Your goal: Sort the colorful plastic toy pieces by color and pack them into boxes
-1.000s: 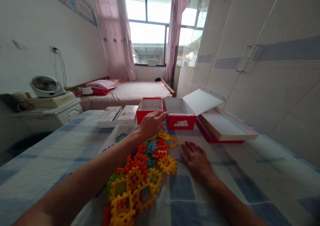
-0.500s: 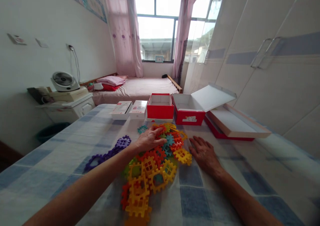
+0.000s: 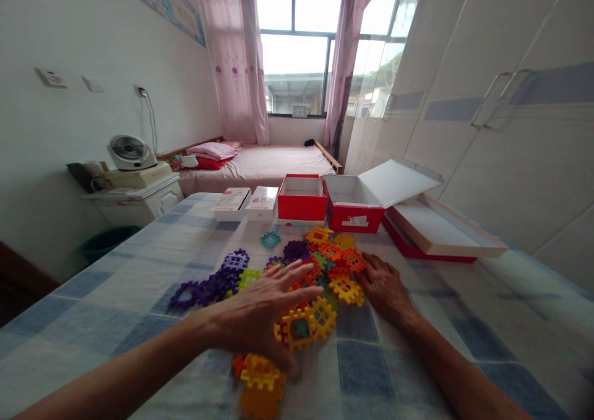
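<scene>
A heap of flat plastic waffle blocks in yellow, orange, red, green and purple lies on a blue-and-white checked tablecloth. My left hand rests flat on the near part of the heap, fingers stretched out and spread. My right hand lies palm down at the heap's right edge, its fingertips touching an orange block and a yellow one. Purple blocks trail off to the left. A yellow block lies nearest me.
At the table's far edge stand two white boxes, a small open red box, a red box with a raised white lid, and a flat red-and-white box. Behind are a bed, a fan and wardrobe doors.
My left hand has drawn back from the small red box across the heap toward me and now lies flat on the near blocks. The blocks are more spread out. My right hand stayed put.
</scene>
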Demonstrator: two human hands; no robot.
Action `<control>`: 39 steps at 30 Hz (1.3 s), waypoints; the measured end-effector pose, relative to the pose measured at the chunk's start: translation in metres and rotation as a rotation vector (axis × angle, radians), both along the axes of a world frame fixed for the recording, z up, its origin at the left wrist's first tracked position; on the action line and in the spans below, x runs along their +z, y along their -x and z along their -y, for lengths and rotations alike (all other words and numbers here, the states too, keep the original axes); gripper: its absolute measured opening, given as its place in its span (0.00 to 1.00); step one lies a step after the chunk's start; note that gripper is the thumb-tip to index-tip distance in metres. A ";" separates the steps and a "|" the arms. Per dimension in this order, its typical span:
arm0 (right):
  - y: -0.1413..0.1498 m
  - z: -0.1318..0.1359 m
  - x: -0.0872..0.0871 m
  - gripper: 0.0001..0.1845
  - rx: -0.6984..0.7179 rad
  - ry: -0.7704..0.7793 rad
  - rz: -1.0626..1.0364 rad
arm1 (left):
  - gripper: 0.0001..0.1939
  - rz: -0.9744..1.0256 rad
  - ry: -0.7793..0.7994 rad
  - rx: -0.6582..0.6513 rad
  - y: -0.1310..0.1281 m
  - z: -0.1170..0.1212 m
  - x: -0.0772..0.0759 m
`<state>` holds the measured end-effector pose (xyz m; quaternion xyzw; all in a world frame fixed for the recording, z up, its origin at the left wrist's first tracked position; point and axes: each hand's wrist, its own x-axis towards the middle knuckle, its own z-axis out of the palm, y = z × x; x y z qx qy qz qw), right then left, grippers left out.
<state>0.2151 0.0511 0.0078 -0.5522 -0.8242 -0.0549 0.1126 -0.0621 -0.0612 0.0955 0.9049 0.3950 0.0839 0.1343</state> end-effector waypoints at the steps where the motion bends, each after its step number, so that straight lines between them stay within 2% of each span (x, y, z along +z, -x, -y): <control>1: 0.000 -0.001 -0.001 0.22 0.001 -0.003 0.002 | 0.54 -0.035 0.046 -0.001 0.015 0.016 -0.004; 3: -0.002 -0.003 -0.003 0.21 0.015 -0.015 0.011 | 0.59 -0.054 0.068 0.056 0.037 0.038 -0.017; 5: -0.003 -0.004 -0.005 0.21 0.042 -0.030 0.025 | 0.59 -0.063 0.038 0.117 0.043 0.047 -0.034; 7: -0.004 -0.006 -0.007 0.21 0.049 -0.038 0.033 | 0.54 -0.044 -0.019 0.153 0.037 0.043 -0.049; 9: -0.005 -0.007 -0.009 0.21 0.031 -0.040 0.030 | 0.48 -0.003 -0.084 0.154 0.024 0.030 -0.057; 12: -0.006 -0.008 -0.011 0.21 0.040 -0.051 0.038 | 0.42 0.065 -0.188 0.160 -0.001 0.003 -0.058; 17: -0.006 -0.008 -0.012 0.22 0.025 -0.058 -0.017 | 0.39 0.120 -0.278 0.225 -0.051 -0.043 -0.049; 20: -0.005 -0.008 -0.012 0.23 0.014 -0.052 -0.038 | 0.45 0.139 -0.249 0.294 -0.067 -0.061 -0.036; 23: -0.006 -0.008 -0.011 0.22 0.046 -0.058 -0.006 | 0.55 0.137 -0.175 0.261 -0.047 -0.057 -0.020; 25: -0.006 -0.007 -0.010 0.22 0.058 -0.067 0.022 | 0.52 0.138 -0.171 0.314 -0.012 -0.042 -0.017; 26: -0.006 -0.007 -0.010 0.21 0.059 -0.075 0.030 | 0.45 0.137 -0.191 0.418 0.009 -0.033 -0.020; 28: -0.006 -0.007 -0.011 0.21 0.053 -0.092 0.031 | 0.34 0.092 -0.263 0.763 0.053 -0.013 -0.035; 30: -0.006 -0.007 -0.012 0.21 0.051 -0.106 0.032 | 0.34 -0.009 -0.223 1.078 0.088 0.004 -0.056; 31: -0.006 -0.008 -0.012 0.21 0.057 -0.113 0.038 | 0.35 -0.045 -0.156 1.168 0.100 0.009 -0.067; 33: -0.006 -0.008 -0.013 0.20 0.067 -0.124 0.056 | 0.37 -0.069 -0.099 1.196 0.110 0.014 -0.083; 35: -0.007 -0.008 -0.013 0.20 0.071 -0.129 0.072 | 0.38 0.002 -0.108 1.126 0.103 0.012 -0.090; 39: -0.005 -0.006 -0.011 0.19 0.053 -0.125 0.088 | 0.39 0.292 -0.196 0.975 0.066 -0.010 -0.083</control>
